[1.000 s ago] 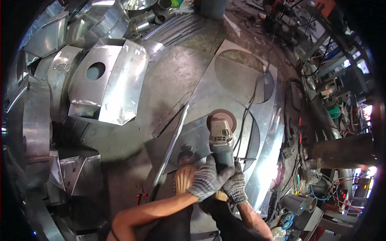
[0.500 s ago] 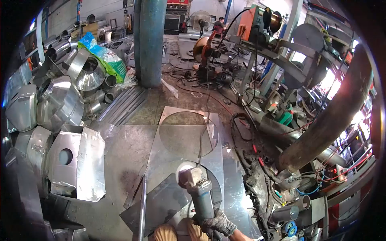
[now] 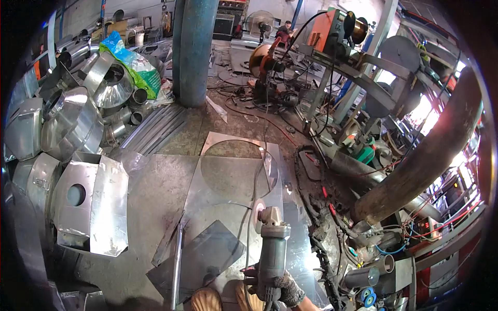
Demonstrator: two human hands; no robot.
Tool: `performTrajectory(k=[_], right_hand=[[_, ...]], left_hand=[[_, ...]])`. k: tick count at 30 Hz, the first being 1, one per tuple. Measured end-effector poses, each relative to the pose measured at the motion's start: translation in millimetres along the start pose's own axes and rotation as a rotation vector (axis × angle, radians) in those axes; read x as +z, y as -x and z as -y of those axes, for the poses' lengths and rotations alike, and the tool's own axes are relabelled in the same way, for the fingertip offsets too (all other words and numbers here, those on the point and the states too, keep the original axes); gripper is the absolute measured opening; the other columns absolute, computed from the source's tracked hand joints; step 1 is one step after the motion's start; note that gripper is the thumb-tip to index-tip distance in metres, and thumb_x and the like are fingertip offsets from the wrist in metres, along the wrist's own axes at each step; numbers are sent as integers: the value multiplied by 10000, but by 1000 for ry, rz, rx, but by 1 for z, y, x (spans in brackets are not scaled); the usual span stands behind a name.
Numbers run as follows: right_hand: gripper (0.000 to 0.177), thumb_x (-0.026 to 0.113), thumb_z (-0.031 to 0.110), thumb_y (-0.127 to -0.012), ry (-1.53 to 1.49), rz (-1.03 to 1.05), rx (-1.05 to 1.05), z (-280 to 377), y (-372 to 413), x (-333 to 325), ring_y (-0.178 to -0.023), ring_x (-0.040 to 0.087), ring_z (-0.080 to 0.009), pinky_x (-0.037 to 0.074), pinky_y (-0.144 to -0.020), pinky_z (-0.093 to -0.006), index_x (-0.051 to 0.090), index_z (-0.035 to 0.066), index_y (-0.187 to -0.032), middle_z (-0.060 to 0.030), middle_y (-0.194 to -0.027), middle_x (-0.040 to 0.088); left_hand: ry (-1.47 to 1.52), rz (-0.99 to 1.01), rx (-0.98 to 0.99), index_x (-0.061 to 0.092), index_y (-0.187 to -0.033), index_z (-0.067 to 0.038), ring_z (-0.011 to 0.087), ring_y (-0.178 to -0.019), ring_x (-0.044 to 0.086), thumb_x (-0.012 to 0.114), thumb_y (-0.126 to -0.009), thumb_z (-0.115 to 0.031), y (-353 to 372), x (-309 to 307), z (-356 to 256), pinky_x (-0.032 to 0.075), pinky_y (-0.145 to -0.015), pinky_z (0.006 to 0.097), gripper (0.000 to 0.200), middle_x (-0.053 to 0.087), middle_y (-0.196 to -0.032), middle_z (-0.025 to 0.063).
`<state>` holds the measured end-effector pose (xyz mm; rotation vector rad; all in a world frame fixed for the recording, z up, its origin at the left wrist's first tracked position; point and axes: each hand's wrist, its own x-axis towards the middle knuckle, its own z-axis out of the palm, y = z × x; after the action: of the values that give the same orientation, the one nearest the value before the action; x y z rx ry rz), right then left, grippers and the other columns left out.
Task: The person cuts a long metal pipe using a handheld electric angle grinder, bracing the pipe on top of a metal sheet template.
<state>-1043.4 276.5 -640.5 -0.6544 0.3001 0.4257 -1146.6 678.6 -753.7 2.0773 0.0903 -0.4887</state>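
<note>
My gloved right hand [image 3: 289, 290] is closed around the body of an angle grinder [image 3: 273, 254], low in the middle of the head view. Its fingertips show on the grinder's left side. The disc [image 3: 258, 216] is turned edge-on, facing left, above the sheet metal. Beneath the grinder lies a metal sheet [image 3: 194, 179] with large round cut-outs. A darker sheet [image 3: 199, 259] lies to the left of the grinder, and a thin metal tube [image 3: 177, 264] rests near it. The power cord [image 3: 248, 230] runs up beside the disc. My left hand is out of view.
Bent sheet-metal housings [image 3: 93, 207] are piled at the left. A blue post [image 3: 194, 57] rises ahead, and a rusty pipe [image 3: 425, 155] leans at the right. Cables [image 3: 332, 207] trail over the floor. An orange machine [image 3: 326, 31] stands behind; a person [image 3: 284, 33] is far back.
The grinder has turned upright and shifted slightly right in my right hand. Its disc, seen more face-on before, now shows edge-on. The view has shifted a little.
</note>
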Motion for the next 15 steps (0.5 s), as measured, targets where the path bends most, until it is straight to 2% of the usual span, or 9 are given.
performTrajectory(k=[2, 3, 5, 6, 7, 8, 10, 15], right_hand=[[743, 842, 223, -837, -3, 41, -52, -5, 6, -4, -1261, 645, -339, 555, -1066, -479, 491, -89, -1414, -254, -1411, 605], [702, 816, 213, -869, -6, 71, -101, -11, 0, -17, -1269, 634, -326, 535, -1092, -469, 491, -79, -1418, -239, -1410, 605], [684, 746, 204, -925, -61, 167, -103, -7, 3, -5, -1238, 639, -331, 537, -1077, -479, 439, -55, -1479, -226, -1411, 590], [675, 710, 199, -953, -88, 214, -102, -5, 4, 1, -1222, 642, -334, 537, -1070, -485, 414, -42, -1509, -220, -1411, 583], [724, 709, 244, -957, -203, 276, -92, 0, 5, 16, -1238, 638, -369, 568, -1030, -485, 371, -37, -1532, -248, -1480, 530], [837, 759, 328, -901, -236, 220, -87, -5, 9, 7, -1233, 639, -393, 583, -1008, -499, 353, -13, -1549, -264, -1498, 508], [1063, 859, 495, -790, -302, 109, -83, -13, 17, -11, -1222, 641, -443, 612, -966, -528, 317, 36, -1581, -296, -1535, 462], [1179, 872, 565, -763, -355, 231, -143, -19, 21, -36, -1205, 643, -473, 604, -984, -540, 245, 45, -1615, -350, -1542, 418]], left_hand=[[38, 8, 46, 708, -1253, -121, 305, -1079, 696, 676, -992, -372, 4, -15, -34, 534, -966, 431, 363, 734, -1159, 128], [33, 55, -3, 708, -1253, -121, 305, -1079, 696, 676, -992, -372, 2, -23, -50, 534, -966, 431, 363, 734, -1159, 128], [155, 64, -123, 729, -1126, -69, 186, -811, 672, 690, -949, -211, -5, -14, -58, 568, -802, 347, 230, 699, -907, 85], [7, 1, 6, 710, -1105, -65, 152, -792, 658, 758, -905, -171, -2, -2, -21, 559, -773, 343, 231, 695, -897, 59], [131, 33, -25, 702, -1111, -61, 129, -809, 651, 770, -910, -165, -5, -1, -44, 551, -769, 329, 236, 694, -900, 45], [146, 67, -47, 699, -1107, -60, 124, -834, 654, 768, -915, -126, -10, -5, -66, 557, -784, 313, 215, 689, -902, 29], [230, 68, -73, 679, -1131, -35, 125, -864, 674, 749, -926, -77, -11, 4, -65, 567, -801, 295, 221, 695, -950, 46], [282, 111, -101, 662, -1136, -15, 138, -906, 696, 732, -931, -58, -14, 7, -79, 579, -827, 293, 221, 698, -997, 76]])
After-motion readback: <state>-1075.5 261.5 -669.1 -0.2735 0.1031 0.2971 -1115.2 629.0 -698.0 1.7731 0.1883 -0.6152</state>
